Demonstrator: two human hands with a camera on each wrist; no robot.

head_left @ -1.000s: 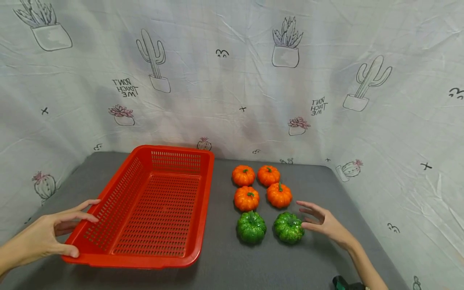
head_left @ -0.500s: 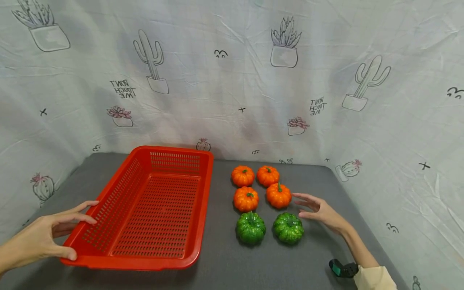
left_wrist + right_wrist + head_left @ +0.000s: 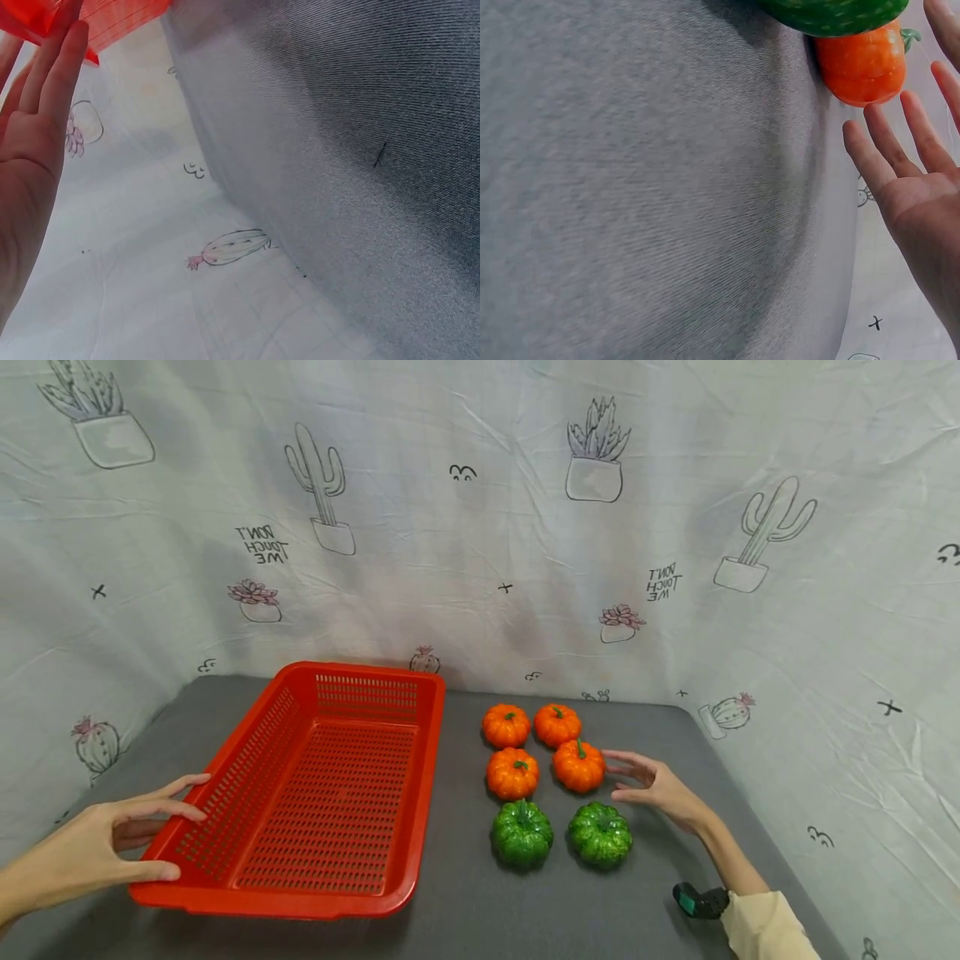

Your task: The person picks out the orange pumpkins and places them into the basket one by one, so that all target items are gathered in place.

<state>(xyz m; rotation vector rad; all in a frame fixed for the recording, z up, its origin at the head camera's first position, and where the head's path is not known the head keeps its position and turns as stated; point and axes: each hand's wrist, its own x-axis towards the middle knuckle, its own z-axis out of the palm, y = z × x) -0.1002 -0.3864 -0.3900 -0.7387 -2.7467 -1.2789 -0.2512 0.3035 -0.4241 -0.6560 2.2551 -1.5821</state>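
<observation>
The left hand grips the red slotted basket by its rim — the right hand, fingers spread wide, hovers just beside 1 of 4 orange pumpkins.

The person's left hand grips with its thumb set well apart from its nearly straight fingers. The right hand is held loose, palm uncovered and fingers spread, thumb apart on the body side; behind it, the bare forearm slants back.
</observation>
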